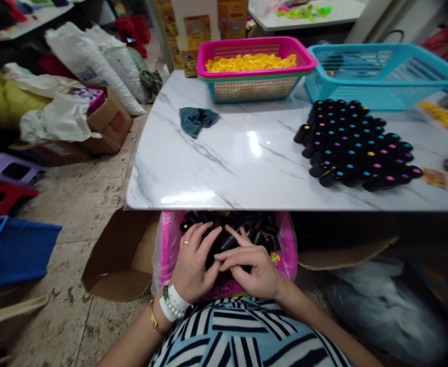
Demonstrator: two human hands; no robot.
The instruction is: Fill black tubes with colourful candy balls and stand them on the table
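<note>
A pink basket (292,255) lined with clear plastic sits at my lap, below the table edge. Inside lies a jumble of black tube-shaped pieces (270,239), some with small coloured dots on their ends. My left hand (197,260) is over the left side of the pile, fingers spread and bent a little. From the right, my right hand (256,265) reaches across the pieces with its fingers stretched apart, one fingertip close to my left thumb. I see nothing gripped in either hand. Whether the fingertips touch the black pieces cannot be made out.
On the marble-patterned table (224,158) stand many black pieces (354,142) with coloured dots, a blue-grey cloth (197,121), a pink basket (254,76) of yellow parts and a blue basket (380,94). An open cardboard box (120,260) is on the floor to the left.
</note>
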